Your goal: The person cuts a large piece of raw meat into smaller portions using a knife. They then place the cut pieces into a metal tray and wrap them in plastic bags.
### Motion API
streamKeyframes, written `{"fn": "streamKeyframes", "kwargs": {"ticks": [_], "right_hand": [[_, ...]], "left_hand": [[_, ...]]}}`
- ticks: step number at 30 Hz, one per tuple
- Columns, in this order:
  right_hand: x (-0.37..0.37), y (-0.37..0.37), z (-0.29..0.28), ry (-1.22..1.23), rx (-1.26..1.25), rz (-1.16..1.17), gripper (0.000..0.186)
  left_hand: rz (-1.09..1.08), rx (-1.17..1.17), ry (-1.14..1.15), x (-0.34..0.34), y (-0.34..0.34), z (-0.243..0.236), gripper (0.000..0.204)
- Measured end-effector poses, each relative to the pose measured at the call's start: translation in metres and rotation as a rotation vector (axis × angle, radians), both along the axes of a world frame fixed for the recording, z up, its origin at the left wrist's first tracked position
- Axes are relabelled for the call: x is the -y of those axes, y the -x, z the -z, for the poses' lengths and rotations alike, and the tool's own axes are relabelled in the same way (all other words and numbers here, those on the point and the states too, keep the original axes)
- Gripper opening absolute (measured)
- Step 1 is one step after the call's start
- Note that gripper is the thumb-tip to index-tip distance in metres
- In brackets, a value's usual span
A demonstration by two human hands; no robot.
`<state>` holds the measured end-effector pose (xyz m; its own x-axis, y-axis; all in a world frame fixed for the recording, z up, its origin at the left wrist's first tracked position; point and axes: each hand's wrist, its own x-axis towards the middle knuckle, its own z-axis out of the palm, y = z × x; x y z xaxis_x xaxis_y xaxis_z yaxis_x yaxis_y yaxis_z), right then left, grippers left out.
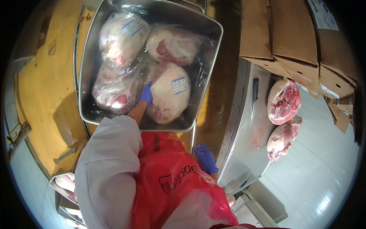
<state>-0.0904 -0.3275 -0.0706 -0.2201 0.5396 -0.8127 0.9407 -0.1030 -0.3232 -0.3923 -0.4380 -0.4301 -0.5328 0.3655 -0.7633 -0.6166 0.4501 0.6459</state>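
Note:
In a deep metal tub lie several big cuts of meat in clear plastic bags. My left hand, in a blue glove, reaches in and grips the near edge of the labelled bagged meat cut at the right front; its fingertips are partly hidden in the gap. Close by on the left is another bagged meat cut. Two more, a labelled bagged meat cut and a redder bagged meat cut, lie behind. My right hand, also gloved, hangs beside my red apron, holding nothing, fingers loosely extended.
At right, a metal table bears a dark-handled knife and two unwrapped meat cuts, one raw cut behind another raw cut. Cardboard boxes stand beyond. A yellow surface lies left of the tub.

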Motion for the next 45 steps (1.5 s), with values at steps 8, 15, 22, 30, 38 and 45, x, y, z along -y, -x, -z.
{"fn": "streamKeyframes", "kwargs": {"ticks": [8,15,22,30,38,45], "right_hand": [[0.003,0.024,0.01,0.06,-0.053,0.018,0.047],[-0.001,0.023,0.024,0.086,-0.107,0.004,0.046],[-0.008,0.06,0.122,0.081,-0.399,0.225,0.038],[-0.02,0.063,0.307,0.158,-0.168,0.847,0.063],[-0.022,0.058,0.373,0.443,-0.301,1.194,0.076],[-0.038,0.071,0.404,0.624,-0.603,1.392,0.062]], "left_hand": [[0.071,-0.581,0.117,-0.057,-0.004,-0.12,0.075],[0.101,-0.787,0.197,-0.071,0.007,-0.127,0.074],[0.205,-0.637,0.213,-0.067,0.045,-0.101,0.069],[0.202,-0.578,0.278,-0.035,0.073,-0.065,0.059],[0.173,-0.595,0.346,0.004,0.126,-0.02,0.053],[0.299,-0.58,0.401,-0.009,0.14,-0.015,0.05]]}}
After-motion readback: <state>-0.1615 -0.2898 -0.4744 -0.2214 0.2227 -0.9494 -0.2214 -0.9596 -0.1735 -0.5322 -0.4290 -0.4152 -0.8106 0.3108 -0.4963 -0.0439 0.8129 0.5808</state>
